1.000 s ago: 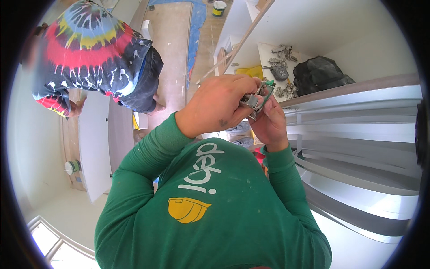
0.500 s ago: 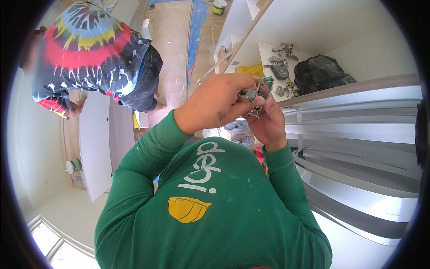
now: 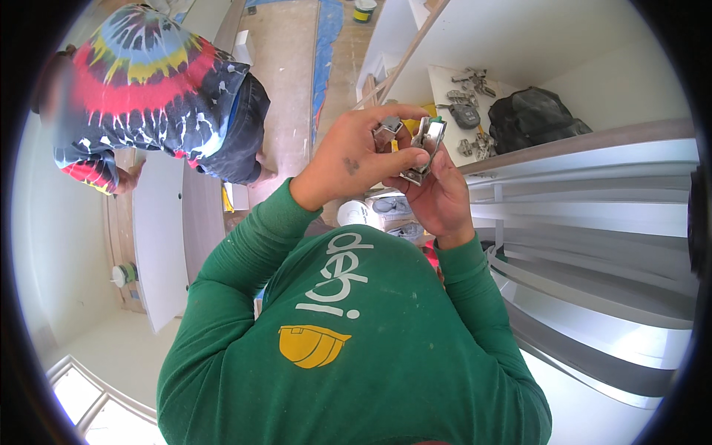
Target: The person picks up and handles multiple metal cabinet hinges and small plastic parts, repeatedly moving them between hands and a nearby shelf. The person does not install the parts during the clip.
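Note:
Both my hands are together above my chest, fingers closed round small metal hardware. My left hand [image 3: 352, 159] has a shiny metal cabinet hinge [image 3: 388, 127] in its curled fingers, its cup end jutting up. Its thumb presses on a long silver hinge part [image 3: 429, 141], which my right hand [image 3: 443, 199] grips from the other side. A small bit of green [image 3: 437, 119] shows at the top of that part; what it is I cannot make out. The fingers behind the metal are partly hidden.
On the shelf at right lie several metal hinges [image 3: 475, 81], a dark tape-measure-like tool [image 3: 465, 116] and a black bag [image 3: 530, 122]. Below are stacked white panels [image 3: 578, 215]. A person in a tie-dye top [image 3: 148, 81] bends over a panel [image 3: 157, 245] at left. A white bucket [image 3: 357, 213] stands below my hands.
My hands have turned the metal parts. The hinge in my left hand has swung up and left, apart from the long part, which now stands more upright with its silver face showing.

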{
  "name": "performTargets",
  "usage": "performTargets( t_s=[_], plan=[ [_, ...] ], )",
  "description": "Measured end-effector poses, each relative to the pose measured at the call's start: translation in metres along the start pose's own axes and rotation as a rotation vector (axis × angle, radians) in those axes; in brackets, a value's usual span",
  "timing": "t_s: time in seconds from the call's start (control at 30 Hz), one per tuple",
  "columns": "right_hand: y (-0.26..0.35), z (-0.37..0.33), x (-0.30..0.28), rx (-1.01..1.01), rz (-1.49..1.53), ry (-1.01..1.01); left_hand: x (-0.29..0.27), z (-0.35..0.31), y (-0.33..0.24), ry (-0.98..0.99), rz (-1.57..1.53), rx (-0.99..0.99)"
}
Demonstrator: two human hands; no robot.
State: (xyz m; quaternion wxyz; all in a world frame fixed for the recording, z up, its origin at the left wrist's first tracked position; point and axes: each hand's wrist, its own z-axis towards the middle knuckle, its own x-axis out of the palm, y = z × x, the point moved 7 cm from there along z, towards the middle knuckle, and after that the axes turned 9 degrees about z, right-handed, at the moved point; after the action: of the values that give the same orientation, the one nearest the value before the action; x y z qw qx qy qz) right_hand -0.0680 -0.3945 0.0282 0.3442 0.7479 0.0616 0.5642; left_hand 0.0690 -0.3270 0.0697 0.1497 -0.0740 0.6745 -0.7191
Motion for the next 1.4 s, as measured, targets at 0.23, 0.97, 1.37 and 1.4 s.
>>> performTargets(
  t_s=[0.23,0.97,1.37,1.4],
  plan=[
    [-0.004,-0.002,-0.009,0.027,0.100,0.009,0.004,-0.009,-0.007,-0.092,0.079,0.055],
    [-0.011,-0.006,-0.001,-0.010,-0.044,-0.024,0.003,-0.015,0.020,-0.007,0.004,-0.025],
    [-0.014,-0.008,-0.012,-0.052,-0.184,-0.043,0.002,-0.019,0.021,-0.030,0.011,-0.068],
    [-0.014,-0.009,-0.012,-0.059,-0.180,-0.038,0.002,-0.019,0.021,-0.028,0.022,-0.071]
  ],
)
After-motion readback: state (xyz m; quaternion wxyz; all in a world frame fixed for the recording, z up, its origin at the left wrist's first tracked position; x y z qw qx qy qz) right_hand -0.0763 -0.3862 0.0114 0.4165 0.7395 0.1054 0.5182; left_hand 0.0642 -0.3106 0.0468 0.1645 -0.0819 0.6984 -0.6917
